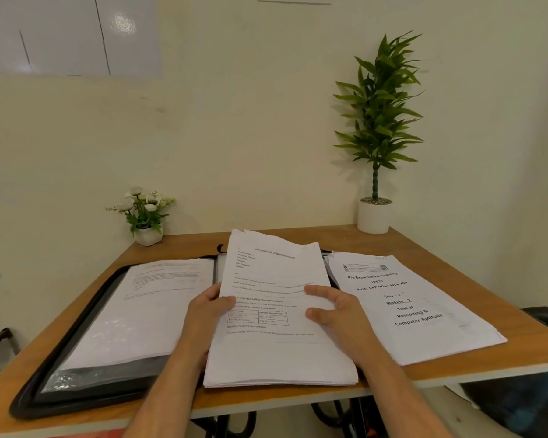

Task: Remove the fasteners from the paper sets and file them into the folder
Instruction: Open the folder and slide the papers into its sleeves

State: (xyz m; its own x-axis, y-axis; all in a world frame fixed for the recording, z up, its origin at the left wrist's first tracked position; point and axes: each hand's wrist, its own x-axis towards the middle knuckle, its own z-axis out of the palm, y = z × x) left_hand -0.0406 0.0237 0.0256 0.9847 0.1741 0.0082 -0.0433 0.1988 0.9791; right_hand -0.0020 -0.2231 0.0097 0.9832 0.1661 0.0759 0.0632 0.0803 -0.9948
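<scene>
While raised at frame centre over the counter (377,241), paper set (276,311) gripped by left hand (208,314) and right hand (336,314); open folder (86,352) lower left; second set (408,308) right.

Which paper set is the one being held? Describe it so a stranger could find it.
On the wooden table, between the open black folder and the "Pre Examination Training" booklet, sits the middle paper set. Both hands grip its sides. Unlike its neighbours, its top page shows a small table.
</scene>
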